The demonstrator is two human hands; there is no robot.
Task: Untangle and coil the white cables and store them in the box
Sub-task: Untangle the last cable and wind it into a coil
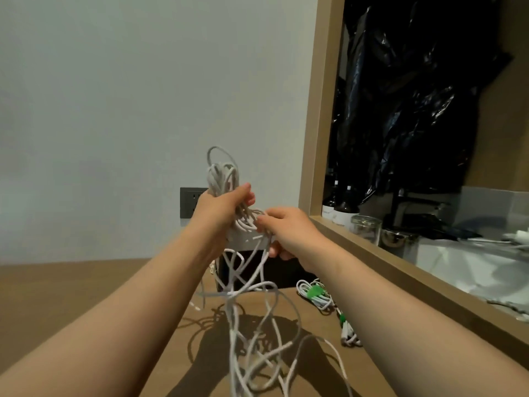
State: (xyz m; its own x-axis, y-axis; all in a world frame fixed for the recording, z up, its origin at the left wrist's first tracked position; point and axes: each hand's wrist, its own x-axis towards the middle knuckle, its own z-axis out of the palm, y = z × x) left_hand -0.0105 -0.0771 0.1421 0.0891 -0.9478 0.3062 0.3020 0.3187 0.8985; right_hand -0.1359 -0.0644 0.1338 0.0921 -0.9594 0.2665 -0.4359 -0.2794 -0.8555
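Evidently untangling was in hand: the left hand [221,206] gripped a bunch of loops [221,174] with fingers curled round it, raised above the table [86,296], while the right hand [289,230] just beside pinched one strand [259,253], and the white cables [252,325] hung below in a snarl. Next, that strand likely needed drawing free before coiling; the dark box [286,273] stood beyond, a tied coil [315,293] to its right.
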